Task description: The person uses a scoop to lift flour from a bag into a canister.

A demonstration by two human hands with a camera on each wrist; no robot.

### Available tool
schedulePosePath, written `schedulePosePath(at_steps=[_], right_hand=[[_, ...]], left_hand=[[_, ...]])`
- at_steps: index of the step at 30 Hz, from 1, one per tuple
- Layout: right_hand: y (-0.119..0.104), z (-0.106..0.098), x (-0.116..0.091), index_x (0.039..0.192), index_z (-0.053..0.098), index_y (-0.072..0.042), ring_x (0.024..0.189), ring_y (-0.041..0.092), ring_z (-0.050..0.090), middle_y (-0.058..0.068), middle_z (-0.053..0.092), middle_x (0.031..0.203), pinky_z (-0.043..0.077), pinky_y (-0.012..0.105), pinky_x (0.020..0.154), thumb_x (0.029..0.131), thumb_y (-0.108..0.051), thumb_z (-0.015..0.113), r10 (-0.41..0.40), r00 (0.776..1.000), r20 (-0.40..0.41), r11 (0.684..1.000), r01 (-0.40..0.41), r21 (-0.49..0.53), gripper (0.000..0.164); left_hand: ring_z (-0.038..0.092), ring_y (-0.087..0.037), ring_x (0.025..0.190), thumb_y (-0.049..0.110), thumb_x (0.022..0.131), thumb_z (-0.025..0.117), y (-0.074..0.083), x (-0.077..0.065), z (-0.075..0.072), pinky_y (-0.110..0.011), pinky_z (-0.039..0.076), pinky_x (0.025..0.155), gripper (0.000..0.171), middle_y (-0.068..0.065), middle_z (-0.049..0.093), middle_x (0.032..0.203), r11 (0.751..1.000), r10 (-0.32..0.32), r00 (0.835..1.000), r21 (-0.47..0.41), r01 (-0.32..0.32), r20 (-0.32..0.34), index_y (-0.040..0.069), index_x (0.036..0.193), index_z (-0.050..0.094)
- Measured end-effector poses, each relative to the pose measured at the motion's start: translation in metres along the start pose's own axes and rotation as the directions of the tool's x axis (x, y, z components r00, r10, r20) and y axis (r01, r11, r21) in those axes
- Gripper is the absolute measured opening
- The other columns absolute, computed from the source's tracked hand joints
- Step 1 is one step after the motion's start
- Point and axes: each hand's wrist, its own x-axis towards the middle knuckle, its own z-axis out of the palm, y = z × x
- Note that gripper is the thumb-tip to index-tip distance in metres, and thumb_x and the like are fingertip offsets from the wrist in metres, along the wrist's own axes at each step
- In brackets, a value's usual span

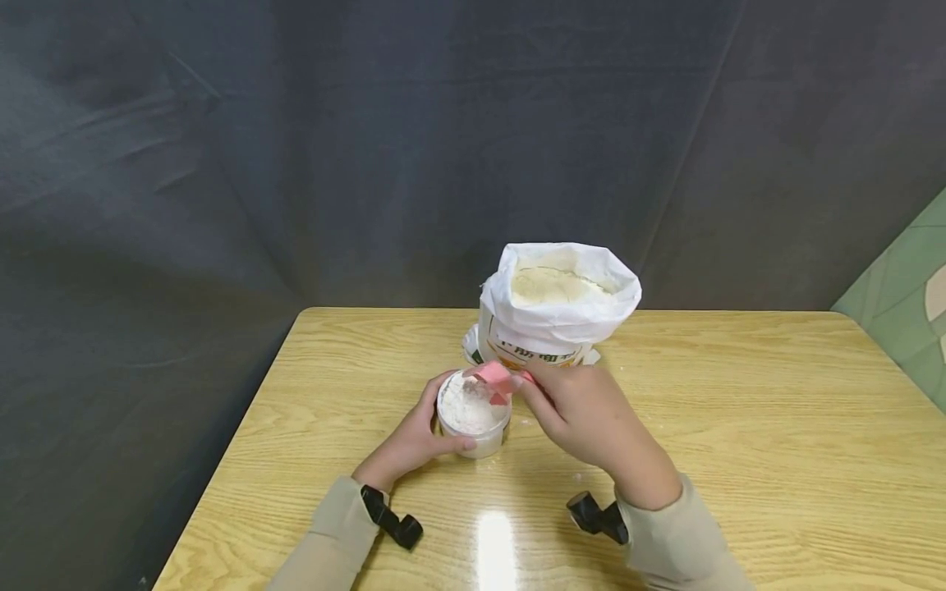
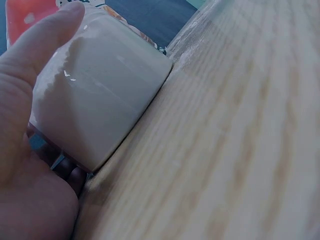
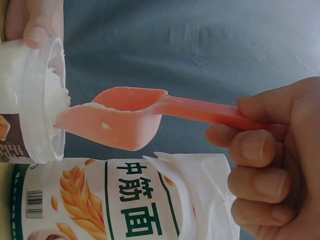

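Observation:
A clear round tub (image 1: 484,444) of white flour stands on the table, filled close to its rim. My left hand (image 1: 415,439) grips it from the left, with the thumb along the near side in the left wrist view (image 2: 35,55). In my right hand (image 1: 591,414) is the handle of a pink scoop (image 3: 132,122), pinched between thumb and curled fingers. The scoop's tip meets the flour at the tub's mouth, and a little flour clings to it. Just behind stands an open flour bag (image 1: 562,328), its white top folded outward and flour visible inside.
The wooden table (image 1: 739,427) carries a few specks of flour near the tub. Dark cloth (image 1: 473,148) hangs behind its back edge. A green patterned surface (image 1: 902,287) shows at the far right.

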Motion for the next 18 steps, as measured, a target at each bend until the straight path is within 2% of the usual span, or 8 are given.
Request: schedulePosePath(at_steps=[2, 4, 6, 9, 12, 18], right_hand=[[0.0005, -0.0003, 0.0003, 0.103, 0.069, -0.009, 0.056, 0.011, 0.043, -0.007, 0.047, 0.062, 0.043, 0.034, 0.052, 0.110, -0.041, 0.035, -0.012, 1.000, -0.016, 1.000, 0.012, -0.004, 0.048], [0.0006, -0.0009, 0.0002, 0.109, 0.070, -0.009, 0.057, 0.012, 0.045, -0.005, 0.053, 0.065, 0.045, 0.036, 0.054, 0.110, -0.043, 0.032, -0.019, 0.999, -0.027, 1.000, 0.019, -0.004, 0.051], [0.0004, -0.0015, -0.0001, 0.108, 0.070, -0.010, 0.057, 0.011, 0.045, -0.005, 0.055, 0.066, 0.045, 0.036, 0.055, 0.110, -0.044, 0.031, -0.019, 0.999, -0.033, 1.000, 0.020, 0.003, 0.052], [-0.0001, -0.0022, 0.0004, 0.101, 0.069, -0.011, 0.056, 0.009, 0.042, -0.008, 0.050, 0.064, 0.042, 0.032, 0.052, 0.110, -0.045, 0.030, -0.015, 0.999, -0.042, 1.000, 0.016, 0.014, 0.052], [-0.0005, -0.0023, 0.0015, 0.084, 0.058, -0.014, 0.053, 0.007, 0.036, -0.010, 0.037, 0.060, 0.035, 0.026, 0.049, 0.109, -0.047, 0.030, -0.007, 0.999, -0.046, 1.000, 0.008, 0.023, 0.050], [-0.0012, -0.0030, 0.0016, 0.080, 0.055, -0.015, 0.054, 0.006, 0.035, -0.012, 0.035, 0.061, 0.034, 0.025, 0.050, 0.109, -0.047, 0.032, 0.011, 0.999, -0.042, 0.999, -0.009, 0.052, 0.049]], left_hand=[[0.024, -0.022, 0.150, 0.019, 0.077, 0.090, -0.0004, -0.0001, 0.0000, -0.051, 0.013, 0.123, 0.101, -0.003, 0.032, 0.161, 1.000, -0.001, 1.000, -0.002, 0.001, -0.001, 0.021, 0.157, 0.027], [0.024, -0.021, 0.150, 0.019, 0.077, 0.090, -0.0005, -0.0003, 0.0002, -0.051, 0.013, 0.122, 0.102, -0.003, 0.032, 0.161, 1.000, -0.003, 1.000, -0.003, 0.003, -0.001, 0.022, 0.157, 0.027], [0.024, -0.021, 0.150, 0.019, 0.077, 0.090, -0.0006, -0.0002, 0.0004, -0.051, 0.013, 0.122, 0.102, -0.003, 0.031, 0.161, 1.000, -0.006, 1.000, -0.001, 0.006, 0.000, 0.022, 0.157, 0.027], [0.023, -0.021, 0.150, 0.019, 0.078, 0.090, -0.0003, -0.0004, 0.0007, -0.052, 0.013, 0.122, 0.102, -0.003, 0.031, 0.162, 1.000, -0.008, 1.000, 0.000, 0.008, -0.001, 0.023, 0.158, 0.027], [0.023, -0.021, 0.150, 0.018, 0.078, 0.090, 0.0005, -0.0008, 0.0010, -0.052, 0.014, 0.122, 0.102, -0.003, 0.030, 0.162, 1.000, -0.005, 1.000, 0.006, 0.005, -0.005, 0.023, 0.158, 0.027], [0.022, -0.021, 0.150, 0.019, 0.078, 0.090, 0.0016, -0.0014, 0.0009, -0.052, 0.014, 0.122, 0.101, -0.003, 0.030, 0.162, 1.000, -0.004, 1.000, 0.013, 0.004, -0.009, 0.023, 0.158, 0.027]])
